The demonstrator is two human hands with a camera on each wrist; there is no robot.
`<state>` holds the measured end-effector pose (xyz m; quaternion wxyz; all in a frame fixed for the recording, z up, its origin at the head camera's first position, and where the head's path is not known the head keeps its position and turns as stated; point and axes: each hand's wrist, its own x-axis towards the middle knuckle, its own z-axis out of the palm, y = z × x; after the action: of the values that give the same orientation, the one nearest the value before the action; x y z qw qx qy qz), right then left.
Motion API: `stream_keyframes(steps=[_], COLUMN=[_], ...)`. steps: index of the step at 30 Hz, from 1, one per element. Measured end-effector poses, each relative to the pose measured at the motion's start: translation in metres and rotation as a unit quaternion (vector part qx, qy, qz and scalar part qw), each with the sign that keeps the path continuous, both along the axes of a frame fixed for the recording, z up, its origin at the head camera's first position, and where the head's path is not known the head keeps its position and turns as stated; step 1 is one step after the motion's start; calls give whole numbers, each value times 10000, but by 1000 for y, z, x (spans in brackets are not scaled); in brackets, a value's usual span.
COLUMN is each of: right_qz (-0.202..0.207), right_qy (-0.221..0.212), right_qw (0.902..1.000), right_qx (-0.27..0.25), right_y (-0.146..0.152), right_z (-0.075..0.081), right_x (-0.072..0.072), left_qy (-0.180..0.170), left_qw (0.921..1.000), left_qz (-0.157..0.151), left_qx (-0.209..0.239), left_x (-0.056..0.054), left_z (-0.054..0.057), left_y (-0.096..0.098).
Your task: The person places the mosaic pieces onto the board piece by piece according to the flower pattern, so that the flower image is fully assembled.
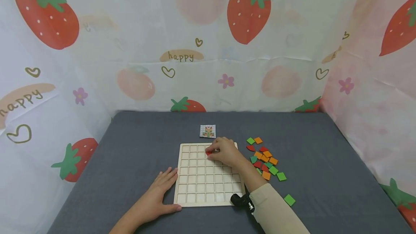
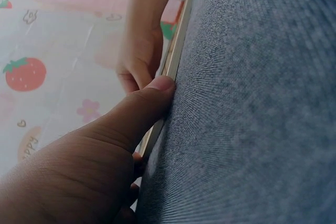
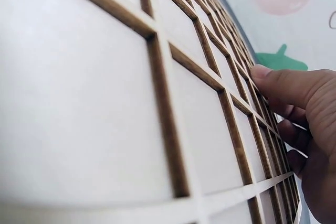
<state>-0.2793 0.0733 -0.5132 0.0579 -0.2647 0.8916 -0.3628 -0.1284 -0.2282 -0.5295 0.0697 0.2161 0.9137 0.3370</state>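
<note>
A pale wooden grid board (image 1: 192,179) lies on the table, its square cells bare where visible. My right hand (image 1: 225,151) pinches a small red tile (image 1: 208,152) over the cells near the board's far edge. The fingers cover most of that tile. In the right wrist view, the same hand (image 3: 310,108) has thumb and fingers close together low over the far cells. My left hand (image 1: 158,190) lies with fingers extended at the board's left edge, thumb at its near left corner. From the left wrist, its thumb (image 2: 152,90) rests against the board's side (image 2: 170,69).
Right of the board lie several loose tiles in orange (image 1: 266,175), green (image 1: 281,176) and red (image 1: 250,148). One green tile (image 1: 289,200) sits apart, nearer the right sleeve (image 1: 273,205). A small pattern card (image 1: 207,131) lies beyond the board. Strawberry-print cloth (image 1: 146,28) encloses the grey table (image 1: 130,147).
</note>
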Motion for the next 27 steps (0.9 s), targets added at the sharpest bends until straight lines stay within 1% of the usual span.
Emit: stream_keyframes(steps=[4, 9, 12, 17, 22, 27], right_qz=[-22, -27, -33, -85, -78, -150], right_qy=[-7, 0, -107, -320, -63, 292], right_qw=[10000, 9999, 9998, 9994, 9999, 9994], right_qx=[18, 112, 172, 39, 16, 107], right_y=[0, 0, 0, 4, 14, 35], right_z=[1, 3, 6, 24, 48, 69], right_x=[0, 0, 2, 6, 13, 21], left_qy=[-62, -26, -30, -58, -49, -87], left_qw=[10000, 10000, 10000, 10000, 9999, 9999], left_qz=[39, 78, 60, 42, 67, 28], left_qx=[-2, 2, 0, -31, -57, -57], left_x=[1, 1, 1, 0, 0, 0], left_z=[1, 1, 1, -1, 0, 1], left_y=[0, 1, 1, 0, -1, 1])
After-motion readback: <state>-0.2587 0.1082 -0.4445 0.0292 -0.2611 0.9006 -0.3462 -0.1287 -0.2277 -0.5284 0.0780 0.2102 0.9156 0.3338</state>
